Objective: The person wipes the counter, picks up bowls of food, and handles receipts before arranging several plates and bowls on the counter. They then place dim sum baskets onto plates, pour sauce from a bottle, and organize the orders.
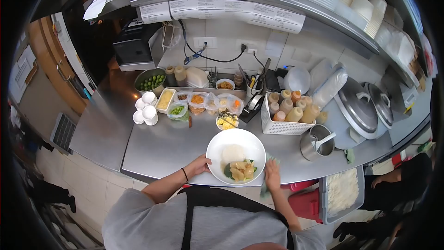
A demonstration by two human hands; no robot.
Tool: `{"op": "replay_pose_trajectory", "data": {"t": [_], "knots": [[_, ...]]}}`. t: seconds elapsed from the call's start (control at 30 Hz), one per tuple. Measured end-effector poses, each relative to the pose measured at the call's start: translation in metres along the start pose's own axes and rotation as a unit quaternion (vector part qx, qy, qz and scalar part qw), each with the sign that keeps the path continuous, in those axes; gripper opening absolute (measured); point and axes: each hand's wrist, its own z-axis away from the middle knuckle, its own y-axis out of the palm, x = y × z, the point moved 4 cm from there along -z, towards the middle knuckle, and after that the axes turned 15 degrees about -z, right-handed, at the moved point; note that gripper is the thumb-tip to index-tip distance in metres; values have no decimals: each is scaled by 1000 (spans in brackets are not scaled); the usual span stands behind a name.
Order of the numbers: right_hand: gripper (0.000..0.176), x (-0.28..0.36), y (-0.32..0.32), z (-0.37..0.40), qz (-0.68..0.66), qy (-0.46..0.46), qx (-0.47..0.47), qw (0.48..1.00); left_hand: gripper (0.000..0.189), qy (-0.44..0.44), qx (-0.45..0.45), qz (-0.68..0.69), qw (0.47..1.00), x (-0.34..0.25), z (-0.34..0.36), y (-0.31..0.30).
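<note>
A large white bowl [215,146] sits near the front edge of the steel counter, with a mound of rice [233,153] and pieces of meat over greens [243,170] inside. My left hand [199,165] grips its left rim, fingers wrapped at the edge. On the right, my right hand [273,172] presses a green cloth [265,189] beside the bowl's rim. Behind the bowl stands a small bowl of yellow food [227,121] with tongs resting on it.
Stacked white cups [150,115], bagged ingredients [178,110] and a white basket of sauce bottles [284,127] line the back. A metal pot [311,148] stands right. Below is a rice tub [342,190]; another person's arm [389,178] shows beyond it.
</note>
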Motion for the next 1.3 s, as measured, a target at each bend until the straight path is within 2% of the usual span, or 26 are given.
{"op": "replay_pose_trajectory", "data": {"t": [0.17, 0.2, 0.23, 0.27, 0.3, 0.33, 0.37, 0.4, 0.47, 0.57, 0.67, 0.73, 0.8, 0.83, 0.93, 1.0, 1.13, 1.2, 1.3], "knots": [[28, 53, -11, 71, -53, -35, 33, 997, 54, 16, 11, 40, 999, 9, -7, 5], [25, 56, -18, 81, -143, 92, 24, 985, 53, 22, 22, 32, 999, 6, -8, 12], [24, 53, -20, 93, -229, 217, 14, 949, 53, 28, 33, 24, 999, 3, -8, 19], [24, 48, -14, 100, -229, 217, 16, 949, 53, 28, 32, 26, 999, 0, -8, 25], [25, 32, -6, 110, -408, 322, -65, 852, 54, 29, 50, 22, 998, -4, -8, 34], [26, 19, 3, 121, -562, 409, -141, 705, 54, 29, 69, 20, 997, -8, -9, 44], [26, 34, 2, 113, -560, 412, -141, 705, 54, 27, 69, 22, 997, -12, -9, 54], [29, 64, 0, 89, -624, 368, -138, 675, 55, 32, 93, 18, 995, -17, -8, 67], [32, 85, -5, 63, -682, 324, -136, 641, 55, 28, 122, 21, 992, -29, -2, 95], [38, 85, 1, 47, -789, 346, -186, 472, 57, 50, 134, 17, 990, -35, -5, 122], [44, 83, 7, 32, -867, 342, -228, 283, 58, 56, 120, -10, 991, -44, -5, 123], [43, 70, -17, 28, -867, 258, -249, 345, 58, 62, 106, -22, 992, -48, 1, 122], [46, 58, -47, 23, -832, 247, -266, 420, 59, 38, 113, -36, 992, -51, 11, 117], [46, 57, -61, 16, -832, 247, -264, 421, 59, 39, 112, -35, 992, -55, 17, 115], [45, 91, -90, -9, -849, 257, -131, 443, 55, 12, 162, -46, 986, -59, 33, 118], [45, 104, -73, -11, -861, 261, -92, 427, 54, -20, 215, -19, 976, -53, 37, 125], [45, 105, -23, -10, -889, 258, -92, 367, 54, -17, 228, 14, 973, -46, 30, 133], [45, 104, -4, -14, -905, 245, -108, 332, 55, 21, 194, 23, 981, -50, 28, 130], [45, 102, 11, -15, -918, 231, -123, 300, 56, 34, 153, 27, 987, -59, 27, 115]]}}
